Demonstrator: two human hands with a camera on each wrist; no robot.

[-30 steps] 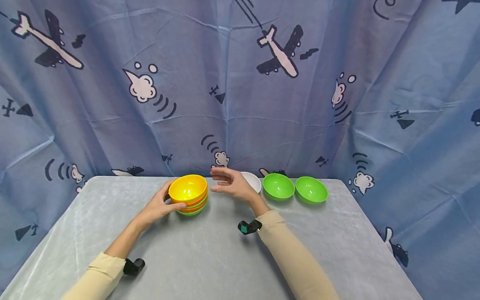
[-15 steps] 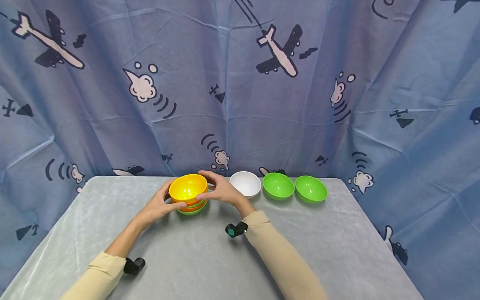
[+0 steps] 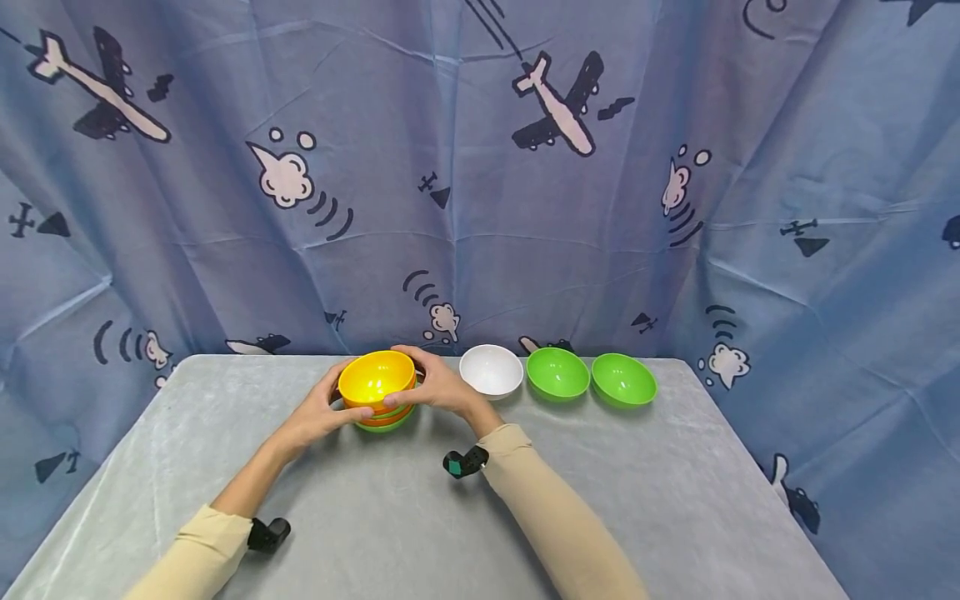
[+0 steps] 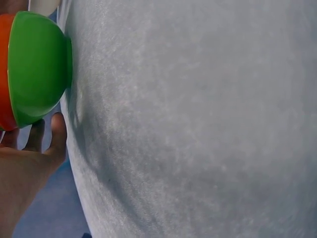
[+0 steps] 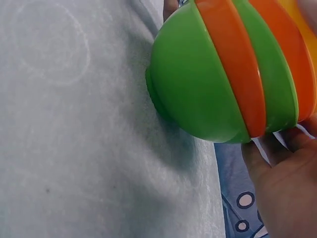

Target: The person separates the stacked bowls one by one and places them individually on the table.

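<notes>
A stack of nested bowls stands upright at the back of the table, left of the middle, with a yellow bowl [image 3: 375,375] on top. Beneath it orange and green bowls alternate, down to a green bowl [image 5: 193,84] at the bottom, its foot close to the cloth. My left hand [image 3: 311,415] grips the stack's left side, thumb across the front, fingers mostly hidden behind. From the right, my right hand [image 3: 442,385] holds the upper bowls, its thumb at the front below the yellow rim. In the left wrist view, the fingers [image 4: 58,131] curve around the lower bowls.
Right of the stack a white bowl [image 3: 491,372], a green bowl [image 3: 557,374] and a second green bowl [image 3: 624,381] stand in a row along the back. A grey-white cloth covers the table [image 3: 420,525]. A blue airplane-print curtain [image 3: 480,183] hangs behind it.
My right hand has moved left from beside the white bowl and taken hold of the stack's right side, uncovering the white bowl. The left hand and the stack look the same.
</notes>
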